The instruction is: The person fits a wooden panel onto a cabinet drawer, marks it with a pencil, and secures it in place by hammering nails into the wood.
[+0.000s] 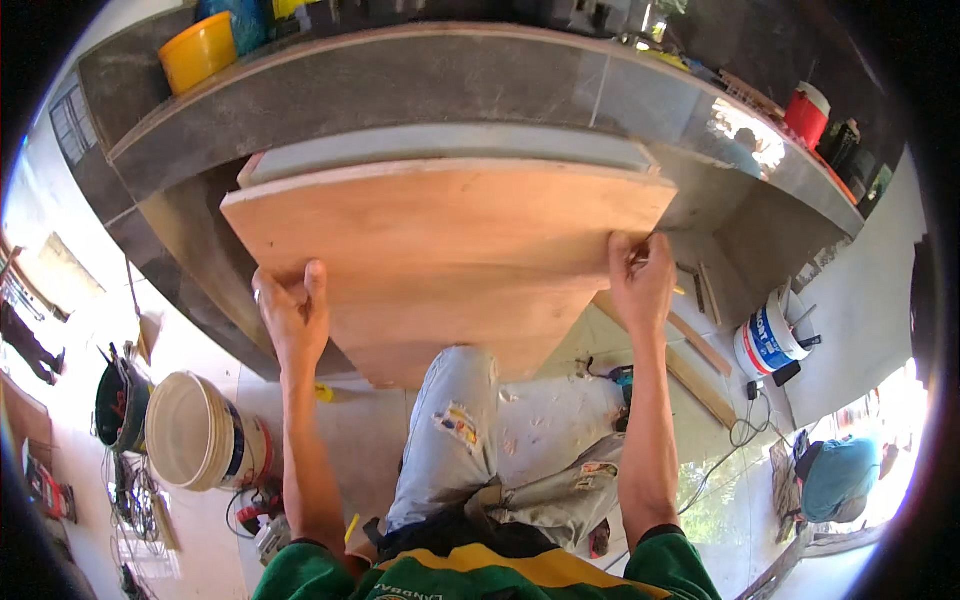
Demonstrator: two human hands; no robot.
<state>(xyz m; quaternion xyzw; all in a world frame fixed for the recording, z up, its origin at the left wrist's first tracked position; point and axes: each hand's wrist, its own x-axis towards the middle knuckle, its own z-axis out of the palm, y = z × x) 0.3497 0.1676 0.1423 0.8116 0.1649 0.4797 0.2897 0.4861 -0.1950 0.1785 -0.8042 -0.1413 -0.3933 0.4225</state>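
Observation:
A broad, bare plywood panel (450, 225) stands in front of me, tilted, under the overhanging edge of a grey tiled counter (430, 90). My left hand (297, 312) grips its left edge, thumb on the near face and fingers curled behind. On the opposite edge, slightly higher, my right hand (640, 278) is closed the same way. Just behind the panel's top shows a pale board or box (450, 148); the plywood hides most of it. My raised knee (455, 410) is close to the panel's lower part, and I cannot tell whether they touch.
Wood strips (692, 385) and a teal power tool (622, 380) lie on the floor to the right, near a white bucket (765, 340) and a cable. At left are a large pale bucket (195, 430) and a black one (122, 405). Another person (842, 480) is at far right.

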